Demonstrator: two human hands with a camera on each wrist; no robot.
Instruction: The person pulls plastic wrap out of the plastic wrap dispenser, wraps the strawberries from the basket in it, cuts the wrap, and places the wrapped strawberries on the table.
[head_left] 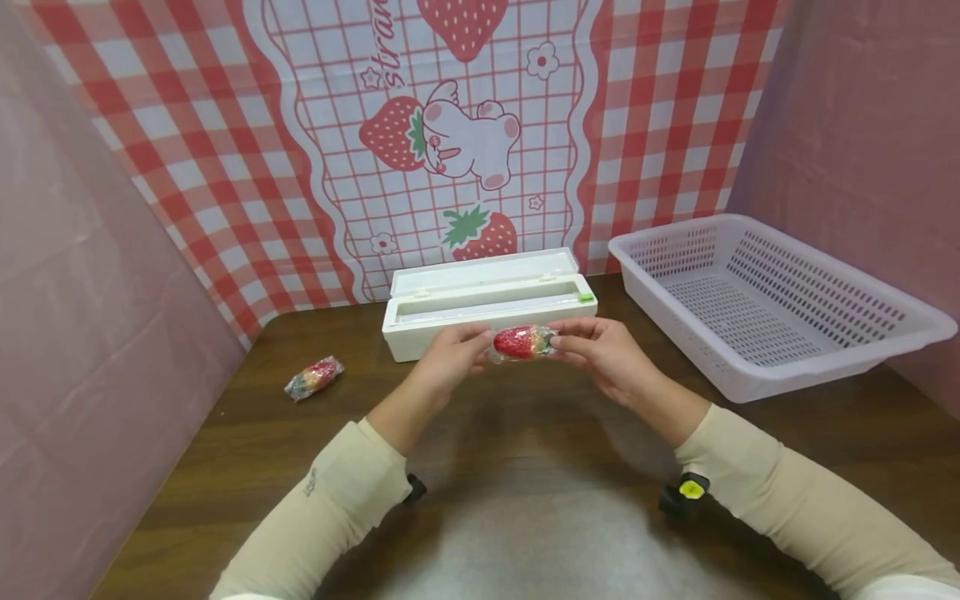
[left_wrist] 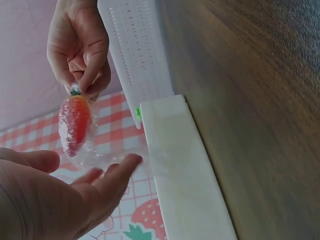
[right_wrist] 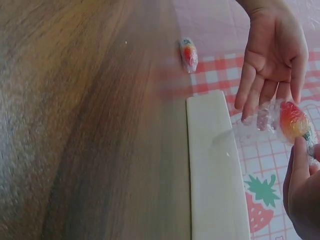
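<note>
A red strawberry with a yellowish green-leaved end (head_left: 517,342), loosely wrapped in clear plastic film, is held up above the table between the two hands. My right hand (head_left: 607,358) pinches it at the leafy end with thumb and fingers. At the red tip, my left hand (head_left: 453,354) has its thumb and fingers spread apart, as both wrist views show. Loose film (right_wrist: 255,125) trails from the strawberry against the left fingers. Just behind the hands stands a long white box (head_left: 411,342) with its lid raised and a green slider (head_left: 586,297) at its right end.
Another film-wrapped strawberry (head_left: 315,378) lies on the brown table (head_left: 495,500) to the left. A white perforated plastic basket (head_left: 847,358) stands at the right. A red-checked strawberry cloth (head_left: 660,125) hangs behind, with pink cloth (head_left: 67,292) at the sides.
</note>
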